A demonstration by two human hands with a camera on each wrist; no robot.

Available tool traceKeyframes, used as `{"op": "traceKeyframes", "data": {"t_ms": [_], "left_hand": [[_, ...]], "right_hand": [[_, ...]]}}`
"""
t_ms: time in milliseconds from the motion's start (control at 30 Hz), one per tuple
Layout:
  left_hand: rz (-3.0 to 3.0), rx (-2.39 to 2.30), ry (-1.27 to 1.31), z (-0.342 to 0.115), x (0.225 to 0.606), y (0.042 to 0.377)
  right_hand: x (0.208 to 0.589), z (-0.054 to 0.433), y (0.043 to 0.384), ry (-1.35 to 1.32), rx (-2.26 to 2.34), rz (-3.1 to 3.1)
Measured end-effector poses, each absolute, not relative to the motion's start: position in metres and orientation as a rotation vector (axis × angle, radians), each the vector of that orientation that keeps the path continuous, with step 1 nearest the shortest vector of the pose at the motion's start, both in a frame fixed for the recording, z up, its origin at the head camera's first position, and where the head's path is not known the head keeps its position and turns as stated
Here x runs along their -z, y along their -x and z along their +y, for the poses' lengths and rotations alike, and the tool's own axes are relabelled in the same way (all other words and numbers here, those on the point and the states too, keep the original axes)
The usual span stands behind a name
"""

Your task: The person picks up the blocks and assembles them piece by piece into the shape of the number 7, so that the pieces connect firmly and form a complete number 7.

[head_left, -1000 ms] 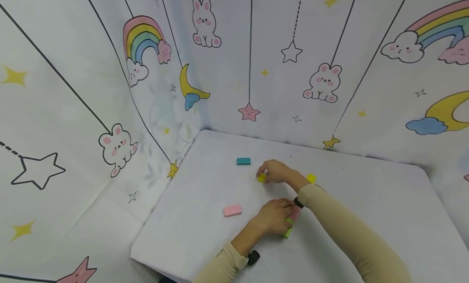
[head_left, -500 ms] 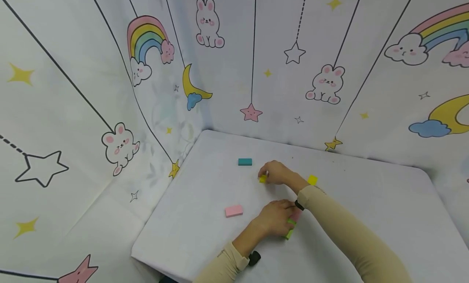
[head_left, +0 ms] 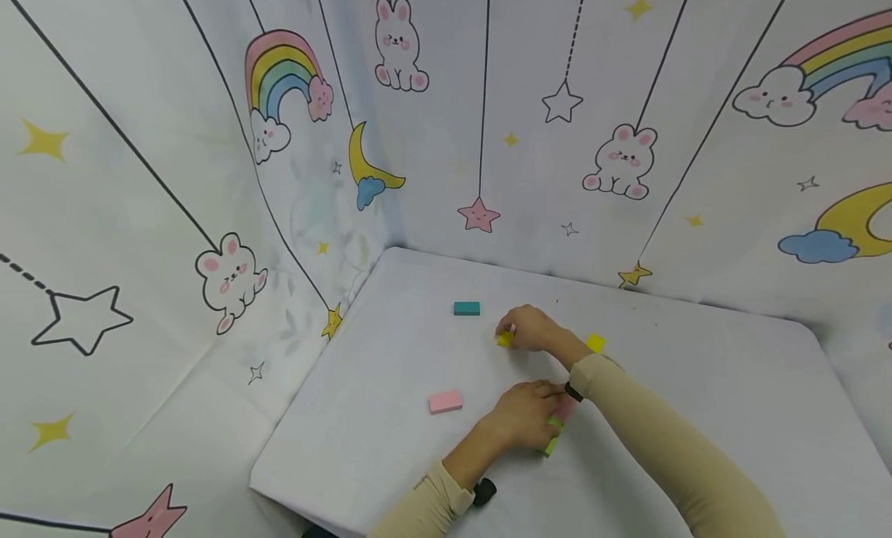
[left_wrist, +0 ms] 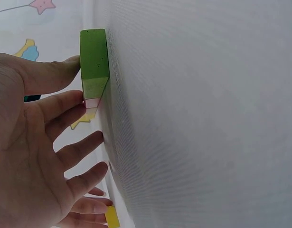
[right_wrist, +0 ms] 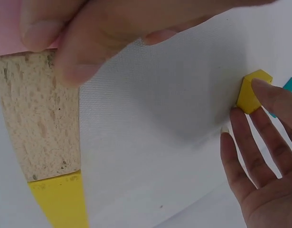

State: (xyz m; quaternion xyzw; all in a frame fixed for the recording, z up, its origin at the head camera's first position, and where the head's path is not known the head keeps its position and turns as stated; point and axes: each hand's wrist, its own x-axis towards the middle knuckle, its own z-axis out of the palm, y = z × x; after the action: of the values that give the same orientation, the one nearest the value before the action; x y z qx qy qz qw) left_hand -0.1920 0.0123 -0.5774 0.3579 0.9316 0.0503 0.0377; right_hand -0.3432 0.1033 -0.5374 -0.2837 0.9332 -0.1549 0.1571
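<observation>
A row of toy blocks runs across the table, with a green block (head_left: 550, 447) at its near end. Beyond it come a pink block (head_left: 566, 409), a bare wooden block (right_wrist: 41, 114) and a yellow block (head_left: 595, 343). My left hand (head_left: 526, 416) rests along the row, its thumb at the green block and other fingertips at the pink and wooden ones, fingers mostly straight. Farther back, my right hand (head_left: 531, 329) pinches a yellow block (right_wrist: 252, 90) with an angled outline, between thumb and fingers, low over the table.
A teal block (head_left: 467, 309) lies behind and left of the right hand. To the left of my left hand is a loose pink block (head_left: 445, 402). The white-covered table (head_left: 348, 414) meets a cartoon-printed cloth backdrop (head_left: 432, 166) at the back and left.
My right hand has shifted slightly to the right with the yellow block. The left hand stays at the row, and the head view has turned a little.
</observation>
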Motion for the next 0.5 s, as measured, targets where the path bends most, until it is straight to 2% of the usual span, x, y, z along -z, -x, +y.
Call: {"op": "traceKeyframes", "data": {"t_ms": [500], "left_hand": [[2.867,-0.132,-1.075,0.015,0.580,0.191]], "right_hand": [[0.539,0.122,0.348,0.735,0.455,2.703]]}}
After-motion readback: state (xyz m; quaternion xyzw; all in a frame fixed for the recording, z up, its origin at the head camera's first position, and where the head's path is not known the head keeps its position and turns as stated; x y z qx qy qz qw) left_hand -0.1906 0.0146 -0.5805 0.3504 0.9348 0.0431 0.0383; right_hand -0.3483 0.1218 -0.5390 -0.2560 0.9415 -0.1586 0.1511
